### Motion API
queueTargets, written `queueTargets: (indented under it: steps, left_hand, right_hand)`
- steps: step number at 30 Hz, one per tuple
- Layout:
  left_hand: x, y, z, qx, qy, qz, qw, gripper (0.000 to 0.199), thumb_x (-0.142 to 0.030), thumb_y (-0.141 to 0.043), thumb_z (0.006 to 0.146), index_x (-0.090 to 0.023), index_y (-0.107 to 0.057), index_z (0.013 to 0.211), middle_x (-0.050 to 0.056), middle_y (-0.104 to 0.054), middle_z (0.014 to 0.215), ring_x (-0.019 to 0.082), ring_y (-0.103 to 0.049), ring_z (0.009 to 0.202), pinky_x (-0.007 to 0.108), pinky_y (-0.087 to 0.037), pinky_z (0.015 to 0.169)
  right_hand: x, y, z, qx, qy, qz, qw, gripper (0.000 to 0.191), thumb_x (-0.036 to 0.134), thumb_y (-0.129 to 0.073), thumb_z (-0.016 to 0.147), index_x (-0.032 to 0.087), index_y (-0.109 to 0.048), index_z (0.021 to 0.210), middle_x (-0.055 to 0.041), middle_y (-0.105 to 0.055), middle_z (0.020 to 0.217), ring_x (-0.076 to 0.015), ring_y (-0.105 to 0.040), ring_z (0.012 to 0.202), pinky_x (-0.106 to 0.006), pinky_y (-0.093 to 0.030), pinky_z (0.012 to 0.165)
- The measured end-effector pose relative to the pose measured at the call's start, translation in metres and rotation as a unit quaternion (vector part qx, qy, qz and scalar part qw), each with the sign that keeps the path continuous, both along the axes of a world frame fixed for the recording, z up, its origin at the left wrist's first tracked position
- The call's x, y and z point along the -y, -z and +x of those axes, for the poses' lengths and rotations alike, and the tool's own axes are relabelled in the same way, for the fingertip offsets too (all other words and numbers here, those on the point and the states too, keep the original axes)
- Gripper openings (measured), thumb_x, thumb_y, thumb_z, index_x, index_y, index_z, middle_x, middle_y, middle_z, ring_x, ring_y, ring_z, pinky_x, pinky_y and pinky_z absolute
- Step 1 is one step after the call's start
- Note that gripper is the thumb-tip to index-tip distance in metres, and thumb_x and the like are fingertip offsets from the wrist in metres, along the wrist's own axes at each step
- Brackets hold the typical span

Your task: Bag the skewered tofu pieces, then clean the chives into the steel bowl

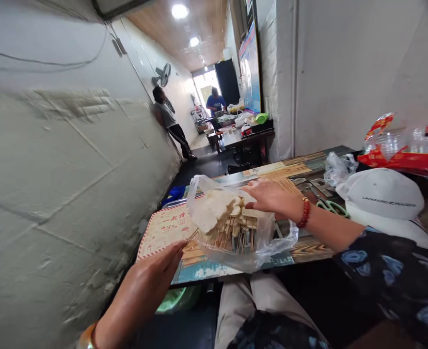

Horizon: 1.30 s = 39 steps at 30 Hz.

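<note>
A clear plastic bag [231, 257] lies spread on the table, with a pile of skewers [235, 220] in it. Pale, flat slices of food are threaded on their thin wooden sticks. At the pile's left, my left hand [159, 271] pinches the stick ends of a skewer [193, 235] with its fingers pressed together. Large pale slices [212, 215] lie at that side of the bag. Over the far right of the pile reaches my right hand [272, 196], fingers stretched out and thumb apart, at the bag's edge. Whether its fingertips touch the food cannot be made out.
A printed paper sheet [170, 225] lies left of the bag on the patchwork table [301, 167]. To the right are green-handled scissors [332, 207], a white cap [384, 198], crumpled plastic [339, 168] and red packaging [403, 160]. Two people stand farther back, near another table [235, 140].
</note>
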<state>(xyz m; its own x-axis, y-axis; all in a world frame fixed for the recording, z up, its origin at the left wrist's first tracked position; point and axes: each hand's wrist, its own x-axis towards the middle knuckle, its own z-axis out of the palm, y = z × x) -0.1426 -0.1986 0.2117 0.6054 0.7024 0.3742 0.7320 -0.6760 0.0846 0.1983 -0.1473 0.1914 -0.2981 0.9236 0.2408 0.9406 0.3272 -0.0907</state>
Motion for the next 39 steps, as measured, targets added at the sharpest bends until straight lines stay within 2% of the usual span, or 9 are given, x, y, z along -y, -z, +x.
queueTargets:
  steps: [3, 6, 9, 13, 17, 21, 28, 33, 39]
  left_hand:
    - [0.007, -0.007, 0.013, -0.046, 0.014, -0.017, 0.999, 0.034, -0.035, -0.045, 0.097, -0.029, -0.071, 0.119, 0.002, -0.077, 0.107, 0.021, -0.076, 0.090, 0.027, -0.060, 0.082]
    - [0.004, -0.006, 0.029, -0.090, 0.014, -0.048, 0.995, 0.033, -0.031, -0.045, 0.097, -0.031, -0.071, 0.117, 0.002, -0.077, 0.107, 0.021, -0.075, 0.092, 0.028, -0.061, 0.080]
    - [-0.008, 0.000, 0.048, -0.114, 0.000, -0.082, 0.990, 0.035, -0.029, -0.042, 0.098, -0.025, -0.070, 0.117, 0.006, -0.077, 0.109, 0.022, -0.075, 0.095, 0.032, -0.060, 0.083]
    - [-0.027, 0.010, 0.086, -0.161, -0.047, -0.086, 0.982, 0.039, -0.025, -0.036, 0.101, -0.017, -0.066, 0.125, 0.012, -0.077, 0.105, 0.024, -0.073, 0.100, 0.036, -0.057, 0.089]
    - [-0.036, 0.026, 0.121, -0.234, -0.112, -0.048, 0.965, 0.043, -0.016, -0.037, 0.098, -0.017, -0.057, 0.137, 0.013, -0.076, 0.098, 0.025, -0.074, 0.090, 0.035, -0.058, 0.078]
    - [-0.036, 0.039, 0.126, -0.245, -0.135, -0.041, 0.959, 0.047, -0.017, -0.036, 0.099, -0.018, -0.050, 0.143, 0.014, -0.076, 0.099, 0.026, -0.075, 0.087, 0.034, -0.058, 0.072]
    - [-0.035, 0.049, 0.112, -0.131, -0.139, -0.069, 0.979, 0.042, -0.016, -0.037, 0.099, -0.015, -0.057, 0.135, 0.014, -0.073, 0.116, 0.023, -0.072, 0.102, 0.033, -0.056, 0.088]
    - [-0.026, 0.063, 0.145, -0.157, -0.084, -0.125, 0.976, 0.045, -0.014, -0.037, 0.098, -0.011, -0.052, 0.140, 0.017, -0.074, 0.111, 0.024, -0.072, 0.102, 0.036, -0.056, 0.088]
    - [-0.027, 0.067, 0.173, -0.189, -0.091, -0.125, 0.970, 0.048, -0.013, -0.035, 0.097, -0.014, -0.046, 0.144, 0.015, -0.075, 0.101, 0.028, -0.074, 0.092, 0.039, -0.058, 0.075]
  right_hand:
    - [-0.014, 0.000, -0.006, 0.033, 0.041, -0.050, 0.997, 0.029, 0.030, -0.068, 0.086, 0.007, -0.074, 0.105, -0.0245, -0.072, 0.108, -0.0345, -0.068, 0.103, -0.041, -0.051, 0.086]
    - [-0.023, 0.001, 0.002, 0.014, 0.096, -0.065, 0.993, 0.031, 0.025, -0.054, 0.094, 0.004, -0.075, 0.102, -0.0272, -0.072, 0.106, -0.0338, -0.069, 0.102, -0.037, -0.051, 0.082]
    - [-0.029, 0.003, 0.016, -0.034, 0.128, -0.046, 0.990, 0.038, 0.031, -0.045, 0.099, 0.008, -0.075, 0.104, -0.0219, -0.074, 0.106, -0.0288, -0.070, 0.100, -0.033, -0.049, 0.081]
    - [-0.040, 0.008, 0.030, -0.074, 0.139, -0.023, 0.987, 0.036, 0.034, -0.048, 0.097, 0.013, -0.076, 0.098, -0.0165, -0.075, 0.104, -0.0243, -0.069, 0.096, -0.029, -0.044, 0.076]
    - [-0.046, 0.011, 0.032, -0.110, 0.140, -0.001, 0.984, 0.033, 0.031, -0.049, 0.094, 0.014, -0.078, 0.093, -0.0139, -0.076, 0.099, -0.0215, -0.068, 0.088, -0.028, -0.039, 0.069]
    - [-0.046, 0.009, 0.033, -0.131, 0.137, 0.014, 0.982, 0.032, 0.030, -0.051, 0.093, 0.015, -0.079, 0.088, -0.0122, -0.077, 0.094, -0.0198, -0.067, 0.081, -0.029, -0.035, 0.064]
    - [-0.057, 0.007, 0.031, -0.152, 0.158, 0.050, 0.974, 0.032, 0.035, -0.053, 0.093, 0.017, -0.078, 0.085, -0.0094, -0.076, 0.090, -0.0190, -0.065, 0.078, -0.029, -0.030, 0.059]
    - [-0.057, 0.009, 0.023, -0.147, 0.157, 0.055, 0.975, 0.031, 0.035, -0.052, 0.093, 0.018, -0.078, 0.086, -0.0095, -0.077, 0.090, -0.0195, -0.065, 0.078, -0.029, -0.031, 0.059]
    - [-0.048, 0.019, 0.030, -0.121, 0.130, 0.038, 0.983, 0.032, 0.031, -0.051, 0.093, 0.016, -0.079, 0.090, -0.0117, -0.077, 0.093, -0.0213, -0.067, 0.083, -0.029, -0.035, 0.065]
